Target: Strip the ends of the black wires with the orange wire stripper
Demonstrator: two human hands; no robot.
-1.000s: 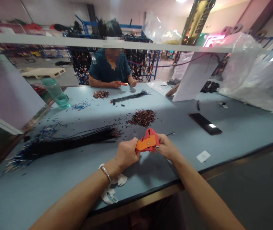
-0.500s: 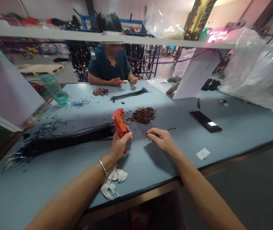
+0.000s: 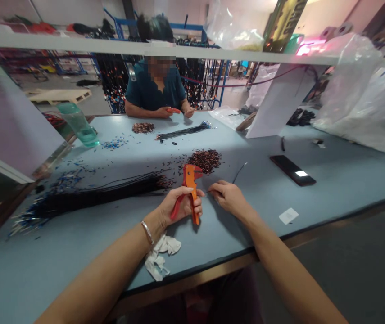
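Observation:
My left hand (image 3: 184,203) is wrapped round red-and-orange wire strippers (image 3: 190,177), their handles spread and their head turned up and to the right. Just to the right, my right hand (image 3: 225,194) pinches a thin black wire (image 3: 239,173); one end pokes out toward the strippers and the other trails away behind the fingers. The two hands are apart. Beyond the tool's head lies a heap of small black and copper-coloured offcuts (image 3: 207,160). A thick bundle of black wires (image 3: 104,198) stretches across the table to the left of my left hand.
Crumpled tissue (image 3: 160,256) lies by my left wrist. A phone (image 3: 292,170) and a paper slip (image 3: 288,216) are at the right. A green bottle (image 3: 79,126) stands back left. Across the table a person (image 3: 156,90) holds a similar tool, below a white shelf (image 3: 87,45).
My left hand has moved right and turned, swinging the strippers' head rightward and spreading their handles. The wire's trailing end has tilted upward; my right hand has barely moved.

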